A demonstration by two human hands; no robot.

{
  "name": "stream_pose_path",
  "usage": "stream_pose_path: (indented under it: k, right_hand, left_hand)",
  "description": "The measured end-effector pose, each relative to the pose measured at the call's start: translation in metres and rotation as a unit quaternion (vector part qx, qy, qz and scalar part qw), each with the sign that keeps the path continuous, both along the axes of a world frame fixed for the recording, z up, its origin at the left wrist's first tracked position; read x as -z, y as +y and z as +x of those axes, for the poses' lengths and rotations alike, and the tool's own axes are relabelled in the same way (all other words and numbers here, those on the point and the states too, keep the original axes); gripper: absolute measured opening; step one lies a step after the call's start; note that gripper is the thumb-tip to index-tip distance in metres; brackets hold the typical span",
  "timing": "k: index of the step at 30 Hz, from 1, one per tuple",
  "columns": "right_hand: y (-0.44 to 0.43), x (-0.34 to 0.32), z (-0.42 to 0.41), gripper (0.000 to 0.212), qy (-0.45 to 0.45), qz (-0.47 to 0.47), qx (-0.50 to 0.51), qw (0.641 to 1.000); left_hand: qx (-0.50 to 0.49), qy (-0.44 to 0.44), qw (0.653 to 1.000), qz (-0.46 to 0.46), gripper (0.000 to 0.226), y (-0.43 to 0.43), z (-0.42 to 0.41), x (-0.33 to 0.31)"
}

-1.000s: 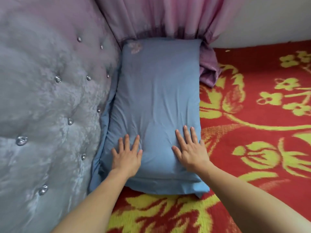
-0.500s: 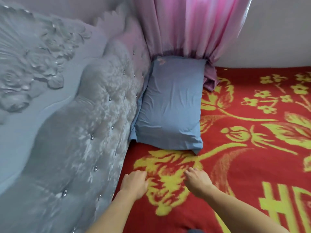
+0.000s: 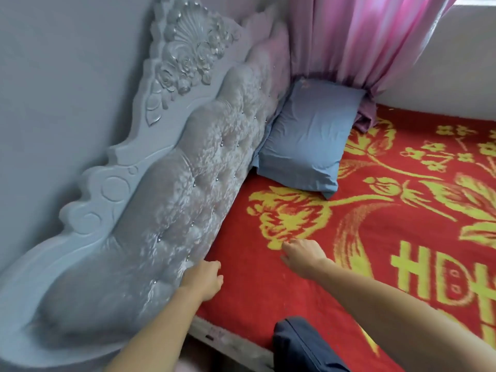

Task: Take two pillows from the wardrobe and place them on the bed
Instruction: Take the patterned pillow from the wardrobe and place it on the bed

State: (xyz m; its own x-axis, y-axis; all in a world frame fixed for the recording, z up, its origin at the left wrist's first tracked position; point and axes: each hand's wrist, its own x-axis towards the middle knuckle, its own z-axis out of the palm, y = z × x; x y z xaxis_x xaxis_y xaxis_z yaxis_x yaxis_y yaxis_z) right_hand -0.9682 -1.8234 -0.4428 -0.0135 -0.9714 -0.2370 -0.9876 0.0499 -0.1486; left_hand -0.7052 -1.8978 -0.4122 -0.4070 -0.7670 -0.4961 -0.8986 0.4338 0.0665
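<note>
Blue pillow (image 3: 308, 140) lying at the head of the bed (image 3: 268, 285), in the far corner: one long edge is pressed against the padded headboard (image 3: 188, 183), and the far end is tucked under the hem of the pink curtain (image 3: 362, 41). This placement probably serves to keep the pillow square to the headboard and clear of the sleeping area. The bed is covered by a red blanket (image 3: 375, 210) with a yellow flower pattern.

The left hand (image 3: 202, 279) hangs above the near edge of the bed, beside the headboard, with the fingers curled loosely inward and holding nothing. The right hand (image 3: 303, 255) hangs low over the blanket, well apart from the pillow; its fingers are likewise curled and empty. Whether either hand touches the blanket cannot be told. Both arms being free suggests that one pillow is placed and that the person is ready to fetch the second.

The pillow is an oblong in a plain blue case, softly filled, with fine creases across its top and a flat flange along the near end. A small pale mark shows near its far corner. Only one pillow is visible; the wardrobe is out of view.
</note>
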Motion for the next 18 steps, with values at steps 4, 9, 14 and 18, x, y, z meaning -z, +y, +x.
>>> stream_pose_path:
  k: [4,9,14,18]
  right_hand:
    - [0.043,0.008,0.025,0.029,0.016,0.039,-0.056,0.998]
    - [0.099,0.025,0.045,0.022,0.048,0.112,-0.113,0.986]
    - [0.165,0.026,0.070,0.021,0.048,0.115,-0.176,0.977]
    - [0.233,0.019,0.094,0.022,0.053,0.112,-0.256,0.959]
  left_hand:
    - [-0.043,0.013,0.999,0.021,0.036,0.058,0.014,0.014]
    - [-0.130,0.047,0.989,0.057,0.029,0.171,0.041,0.037]
    - [-0.218,0.037,0.971,0.087,0.036,0.299,0.075,0.052]
    - [-0.315,0.077,0.941,0.099,0.038,0.409,0.081,0.052]
